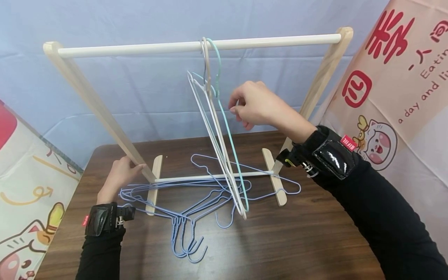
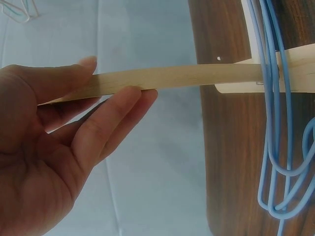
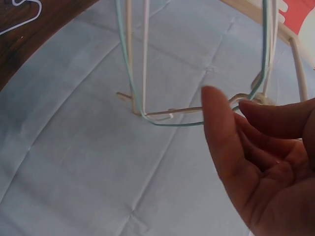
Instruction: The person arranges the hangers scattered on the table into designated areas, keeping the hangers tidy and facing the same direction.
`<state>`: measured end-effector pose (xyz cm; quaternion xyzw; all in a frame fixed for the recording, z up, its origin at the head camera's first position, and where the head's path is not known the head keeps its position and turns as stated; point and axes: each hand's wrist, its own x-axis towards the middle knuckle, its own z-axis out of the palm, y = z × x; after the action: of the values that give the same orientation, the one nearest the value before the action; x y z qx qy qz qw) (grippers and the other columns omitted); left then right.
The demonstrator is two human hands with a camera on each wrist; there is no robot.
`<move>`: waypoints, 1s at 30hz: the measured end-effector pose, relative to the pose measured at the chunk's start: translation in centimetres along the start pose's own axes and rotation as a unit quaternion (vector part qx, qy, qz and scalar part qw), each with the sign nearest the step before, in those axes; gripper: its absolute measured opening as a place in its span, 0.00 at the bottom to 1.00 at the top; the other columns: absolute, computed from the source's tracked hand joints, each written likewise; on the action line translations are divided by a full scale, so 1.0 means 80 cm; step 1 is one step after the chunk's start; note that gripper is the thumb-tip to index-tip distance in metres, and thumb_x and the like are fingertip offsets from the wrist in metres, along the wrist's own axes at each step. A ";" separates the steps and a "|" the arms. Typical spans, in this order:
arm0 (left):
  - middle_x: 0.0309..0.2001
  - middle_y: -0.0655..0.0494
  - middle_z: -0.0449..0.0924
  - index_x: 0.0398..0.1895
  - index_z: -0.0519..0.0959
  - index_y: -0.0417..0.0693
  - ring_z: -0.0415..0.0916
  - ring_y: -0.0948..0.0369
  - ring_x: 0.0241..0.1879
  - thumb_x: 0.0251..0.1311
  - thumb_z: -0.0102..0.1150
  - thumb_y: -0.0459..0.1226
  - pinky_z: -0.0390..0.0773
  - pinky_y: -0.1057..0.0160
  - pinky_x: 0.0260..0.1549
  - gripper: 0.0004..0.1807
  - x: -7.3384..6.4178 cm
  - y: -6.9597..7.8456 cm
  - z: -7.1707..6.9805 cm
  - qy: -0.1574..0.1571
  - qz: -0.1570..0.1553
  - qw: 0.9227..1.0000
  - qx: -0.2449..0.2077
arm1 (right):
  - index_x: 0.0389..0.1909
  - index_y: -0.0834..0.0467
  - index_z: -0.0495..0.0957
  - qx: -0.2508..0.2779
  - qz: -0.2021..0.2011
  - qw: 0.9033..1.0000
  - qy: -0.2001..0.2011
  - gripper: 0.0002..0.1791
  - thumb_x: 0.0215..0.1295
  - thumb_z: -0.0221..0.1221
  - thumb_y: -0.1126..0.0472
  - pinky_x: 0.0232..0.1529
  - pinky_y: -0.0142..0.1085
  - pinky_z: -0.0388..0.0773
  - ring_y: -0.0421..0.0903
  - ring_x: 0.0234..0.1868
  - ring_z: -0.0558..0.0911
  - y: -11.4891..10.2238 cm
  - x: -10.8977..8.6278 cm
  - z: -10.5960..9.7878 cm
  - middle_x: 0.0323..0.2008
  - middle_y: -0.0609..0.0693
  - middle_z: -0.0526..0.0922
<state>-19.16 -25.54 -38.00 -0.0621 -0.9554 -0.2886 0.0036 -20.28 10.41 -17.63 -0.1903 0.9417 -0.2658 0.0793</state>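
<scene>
A clothes rack with a white rail (image 1: 133,47) and pale wooden legs stands on the table. My left hand (image 1: 120,177) holds the lower part of its left leg (image 1: 101,105), thumb on one side and fingers on the other, as the left wrist view shows. From the middle of the rail hang several thin hangers, among them white ones and a mint-green hanger (image 1: 226,124) nearest my right hand (image 1: 257,103). That hand is raised just right of them, fingers loosely bent around nothing. In the right wrist view the green hanger (image 3: 172,125) passes behind the fingertips.
Several blue hangers (image 1: 180,223) lie in an overlapping pile on the dark wooden table (image 1: 280,241), across the rack's low crossbar (image 1: 189,179) and feet. A pale blue cloth (image 1: 140,89) hangs behind; printed cloths (image 1: 420,128) flank both sides.
</scene>
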 end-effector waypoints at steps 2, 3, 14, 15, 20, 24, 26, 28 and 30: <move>0.35 0.31 0.77 0.45 0.71 0.25 0.77 0.48 0.29 0.61 0.53 0.35 0.69 0.60 0.21 0.18 0.000 0.000 0.000 0.000 -0.002 1.000 0.000 | 0.38 0.63 0.77 -0.018 0.004 1.000 -0.006 0.08 0.63 0.50 0.67 0.27 0.35 0.77 0.46 0.20 0.80 0.004 0.000 0.001 0.22 0.54 0.79; 0.35 0.31 0.77 0.45 0.71 0.25 0.77 0.47 0.29 0.61 0.53 0.35 0.69 0.60 0.21 0.18 0.000 0.000 0.000 0.001 -0.003 1.000 0.000 | 0.38 0.63 0.77 -0.029 0.005 1.000 -0.008 0.08 0.63 0.51 0.67 0.28 0.35 0.76 0.46 0.20 0.80 0.006 0.000 0.002 0.22 0.53 0.79; 0.34 0.32 0.78 0.45 0.71 0.26 0.77 0.49 0.28 0.61 0.53 0.36 0.68 0.61 0.20 0.18 -0.001 -0.002 0.001 0.000 -0.004 1.000 -0.002 | 0.37 0.63 0.79 -0.096 -0.021 0.995 -0.026 0.07 0.60 0.56 0.64 0.37 0.40 0.71 0.45 0.19 0.77 0.036 -0.001 0.009 0.20 0.50 0.80; 0.34 0.32 0.78 0.45 0.71 0.25 0.77 0.49 0.28 0.61 0.53 0.36 0.68 0.61 0.20 0.18 -0.001 -0.002 0.001 0.001 -0.004 1.000 -0.002 | 0.37 0.63 0.79 -0.095 -0.019 0.995 -0.029 0.07 0.60 0.57 0.64 0.36 0.40 0.71 0.45 0.20 0.77 0.039 -0.002 0.010 0.20 0.50 0.80; 0.34 0.32 0.78 0.44 0.71 0.25 0.78 0.47 0.29 0.61 0.53 0.35 0.69 0.61 0.20 0.18 -0.001 -0.003 0.001 0.001 -0.003 1.000 -0.003 | 0.37 0.63 0.79 -0.097 -0.018 0.994 -0.035 0.08 0.57 0.59 0.63 0.36 0.41 0.71 0.47 0.26 0.77 0.054 -0.003 0.017 0.23 0.50 0.81; 0.34 0.32 0.78 0.44 0.72 0.26 0.78 0.46 0.30 0.61 0.53 0.35 0.69 0.60 0.21 0.17 0.000 -0.003 0.001 0.003 -0.001 1.000 0.000 | 0.37 0.62 0.79 -0.094 -0.008 0.994 -0.048 0.09 0.57 0.60 0.62 0.37 0.42 0.70 0.48 0.30 0.77 0.070 -0.003 0.028 0.25 0.51 0.80; 0.34 0.32 0.78 0.44 0.71 0.26 0.78 0.46 0.31 0.61 0.53 0.35 0.69 0.60 0.21 0.17 0.000 -0.002 0.001 0.002 -0.003 1.000 -0.001 | 0.38 0.61 0.79 -0.092 -0.005 0.994 -0.056 0.10 0.58 0.60 0.61 0.36 0.41 0.70 0.48 0.30 0.76 0.078 -0.004 0.036 0.26 0.51 0.79; 0.35 0.32 0.78 0.44 0.71 0.26 0.78 0.45 0.31 0.61 0.53 0.35 0.70 0.60 0.21 0.17 0.000 -0.002 0.001 0.002 -0.003 1.000 -0.002 | 0.38 0.62 0.79 -0.088 -0.007 0.994 -0.065 0.10 0.57 0.61 0.61 0.36 0.41 0.70 0.47 0.29 0.75 0.087 -0.004 0.043 0.25 0.50 0.78; 0.35 0.32 0.78 0.45 0.71 0.25 0.78 0.45 0.31 0.61 0.53 0.35 0.70 0.60 0.21 0.17 0.001 -0.001 0.001 0.001 -0.003 1.000 -0.003 | 0.37 0.62 0.79 -0.086 -0.012 0.994 -0.072 0.10 0.57 0.61 0.60 0.35 0.41 0.70 0.47 0.30 0.75 0.094 -0.004 0.050 0.25 0.50 0.77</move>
<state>-19.21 -25.57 -38.13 -0.0589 -0.9548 -0.2912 0.0038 -21.35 14.59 -25.03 -0.2261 0.9506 -0.1706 0.1269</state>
